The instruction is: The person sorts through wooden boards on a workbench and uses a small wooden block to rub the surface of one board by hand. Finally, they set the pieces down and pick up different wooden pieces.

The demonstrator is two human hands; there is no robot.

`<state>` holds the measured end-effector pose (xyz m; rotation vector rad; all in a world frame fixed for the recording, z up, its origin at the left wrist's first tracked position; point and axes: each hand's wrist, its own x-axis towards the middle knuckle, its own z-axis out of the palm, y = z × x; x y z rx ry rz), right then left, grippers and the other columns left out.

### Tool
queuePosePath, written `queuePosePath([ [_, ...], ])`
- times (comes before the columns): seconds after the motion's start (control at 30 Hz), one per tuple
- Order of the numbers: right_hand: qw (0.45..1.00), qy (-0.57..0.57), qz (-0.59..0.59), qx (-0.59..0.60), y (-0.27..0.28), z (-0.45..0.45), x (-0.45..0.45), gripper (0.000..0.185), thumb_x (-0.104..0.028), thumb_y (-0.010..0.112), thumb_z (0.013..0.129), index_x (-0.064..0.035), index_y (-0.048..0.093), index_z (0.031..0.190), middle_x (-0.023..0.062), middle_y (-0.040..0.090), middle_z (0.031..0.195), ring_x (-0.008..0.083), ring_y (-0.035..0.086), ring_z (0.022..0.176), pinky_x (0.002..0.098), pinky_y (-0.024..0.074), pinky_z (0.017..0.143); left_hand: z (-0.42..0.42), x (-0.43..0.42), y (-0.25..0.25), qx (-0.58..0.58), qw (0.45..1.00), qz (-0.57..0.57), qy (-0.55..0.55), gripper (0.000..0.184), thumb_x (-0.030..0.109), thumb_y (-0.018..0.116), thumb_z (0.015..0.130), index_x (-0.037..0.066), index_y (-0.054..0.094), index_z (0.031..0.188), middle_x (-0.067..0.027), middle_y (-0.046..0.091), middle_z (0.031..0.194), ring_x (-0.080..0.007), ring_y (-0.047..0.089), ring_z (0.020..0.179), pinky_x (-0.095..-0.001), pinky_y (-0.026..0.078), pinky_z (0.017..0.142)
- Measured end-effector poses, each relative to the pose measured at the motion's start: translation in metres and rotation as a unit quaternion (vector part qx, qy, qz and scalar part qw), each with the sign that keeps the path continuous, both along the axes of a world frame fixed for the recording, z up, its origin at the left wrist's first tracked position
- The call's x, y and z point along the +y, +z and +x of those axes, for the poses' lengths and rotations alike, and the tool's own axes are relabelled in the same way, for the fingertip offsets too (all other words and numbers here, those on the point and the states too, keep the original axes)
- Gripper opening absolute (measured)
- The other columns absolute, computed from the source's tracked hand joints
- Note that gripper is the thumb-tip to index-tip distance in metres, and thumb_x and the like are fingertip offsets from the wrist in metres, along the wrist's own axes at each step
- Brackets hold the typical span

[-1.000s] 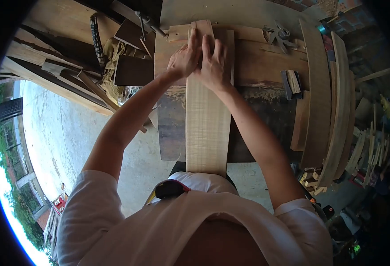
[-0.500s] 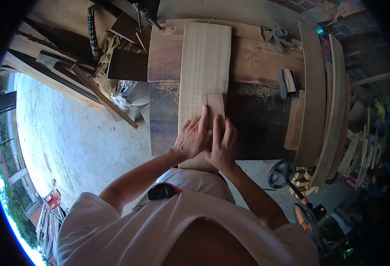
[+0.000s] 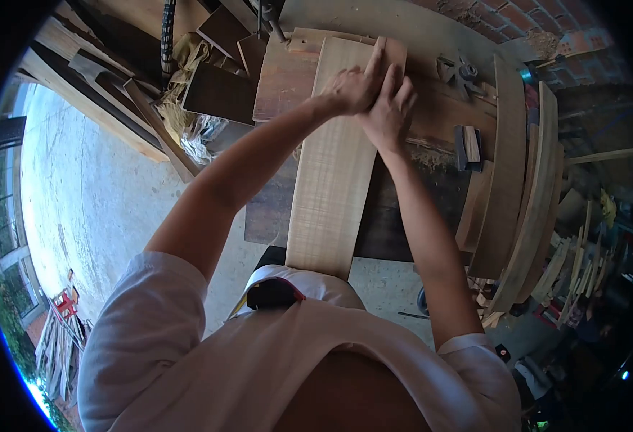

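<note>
A long pale board [image 3: 331, 194] lies lengthwise on the wooden worktable [image 3: 277, 86], its near end against my body. Near its far end is a small reddish-brown wood block [image 3: 396, 52], partly under my hands. My left hand [image 3: 355, 90] presses on the block with the index finger stretched along it. Close against it on the right, my right hand [image 3: 391, 111] grips the block's near part with bent fingers. The underside of the block is hidden.
On the table's right side are a metal star-shaped part [image 3: 464, 75] and a small block with dark wrapping [image 3: 469, 146]. Long curved boards [image 3: 502, 165] stand at the right edge. A dark box [image 3: 221, 93] and wood scraps are at the left.
Both hands and the block first came down the board toward my body, then went back up to its far end. The board now appears more slanted in view.
</note>
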<state>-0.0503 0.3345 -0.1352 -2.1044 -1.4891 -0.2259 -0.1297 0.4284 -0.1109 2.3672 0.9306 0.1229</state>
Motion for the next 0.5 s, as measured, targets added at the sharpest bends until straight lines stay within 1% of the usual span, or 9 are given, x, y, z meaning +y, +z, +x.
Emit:
queuePosePath([
  [0.03,0.997,0.019,-0.051,0.052,0.007,-0.019,-0.032,0.107,-0.032,0.084,0.064,-0.0006,0.027,0.148,0.0269,0.036,0.133,0.0456,0.042,0.116,0.0533,0.0395,0.098,-0.021,-0.026,-0.021,-0.028,0.999,0.031,-0.005,0.082,0.033,0.044,0.093,0.002,-0.003,0.153,-0.0275,0.067,0.107,-0.0437,0.062,0.103,-0.0473,0.047,0.095],
  [0.07,0.998,0.032,-0.028,0.054,0.002,-0.039,-0.063,0.112,-0.032,0.087,0.060,-0.0004,0.026,0.149,0.0274,0.035,0.135,0.0452,0.042,0.115,0.0540,0.0385,0.098,-0.048,-0.064,-0.007,-0.017,1.000,0.010,0.000,0.084,0.029,0.048,0.090,-0.004,0.001,0.151,-0.0274,0.067,0.103,-0.0420,0.062,0.098,-0.0470,0.048,0.091],
  [0.1,0.994,0.050,-0.032,0.089,0.002,-0.060,-0.097,0.115,-0.031,0.088,0.057,-0.0002,0.026,0.149,0.0288,0.034,0.135,0.0453,0.042,0.114,0.0543,0.0381,0.098,-0.074,-0.099,-0.034,-0.034,0.998,0.045,-0.002,0.083,0.026,0.049,0.090,-0.008,0.003,0.150,-0.0261,0.066,0.102,-0.0400,0.060,0.096,-0.0454,0.048,0.089],
  [0.13,0.989,0.071,-0.064,0.110,0.007,-0.079,-0.132,0.109,-0.029,0.085,0.061,0.0012,0.027,0.149,0.0310,0.034,0.136,0.0464,0.042,0.115,0.0551,0.0378,0.099,-0.101,-0.136,-0.034,-0.028,0.999,0.031,-0.011,0.081,0.024,0.050,0.091,-0.009,0.005,0.150,-0.0253,0.064,0.105,-0.0387,0.058,0.100,-0.0431,0.047,0.091],
  [0.2,0.982,0.122,-0.102,0.106,0.005,-0.109,-0.194,0.099,-0.031,0.079,0.068,0.0028,0.031,0.148,0.0326,0.034,0.136,0.0476,0.042,0.118,0.0554,0.0379,0.101,-0.148,-0.203,-0.012,-0.022,0.997,-0.065,0.032,0.080,0.030,0.050,0.095,-0.013,0.009,0.149,-0.0277,0.053,0.128,-0.0368,0.056,0.111,-0.0417,0.044,0.096],
  [0.23,0.974,0.153,-0.126,0.108,0.010,-0.119,-0.219,0.094,-0.032,0.076,0.071,0.0033,0.033,0.147,0.0328,0.035,0.136,0.0480,0.042,0.119,0.0553,0.0382,0.101,-0.171,-0.228,-0.018,0.029,0.996,-0.079,0.021,0.080,0.033,0.049,0.097,-0.013,0.010,0.149,-0.0282,0.047,0.137,-0.0356,0.054,0.115,-0.0426,0.042,0.099],
  [0.27,0.965,0.184,-0.150,0.110,0.011,-0.123,-0.231,0.090,-0.034,0.072,0.074,0.0037,0.035,0.146,0.0329,0.035,0.136,0.0484,0.042,0.120,0.0553,0.0385,0.101,-0.187,-0.244,-0.025,0.023,0.999,-0.043,0.004,0.081,0.034,0.049,0.096,-0.013,0.010,0.149,-0.0277,0.047,0.137,-0.0345,0.055,0.114,-0.0418,0.042,0.098],
  [0.37,0.965,0.207,-0.127,0.094,0.001,-0.110,-0.209,0.088,-0.035,0.070,0.075,0.0037,0.035,0.146,0.0328,0.035,0.136,0.0486,0.043,0.119,0.0547,0.0390,0.101,-0.178,-0.231,-0.023,0.025,0.999,0.011,0.020,0.081,0.035,0.049,0.097,-0.013,0.011,0.149,-0.0260,0.053,0.127,-0.0323,0.056,0.107,-0.0400,0.041,0.090],
  [0.5,0.979,0.169,-0.057,0.096,0.010,-0.068,-0.087,0.092,-0.023,0.076,0.071,0.0009,0.031,0.148,0.0288,0.037,0.135,0.0445,0.045,0.119,0.0521,0.0400,0.100,-0.118,-0.105,-0.020,-0.010,0.997,0.055,0.059,0.076,0.038,0.044,0.099,-0.009,0.012,0.151,-0.0231,0.061,0.113,-0.0321,0.057,0.104,-0.0414,0.040,0.088],
])
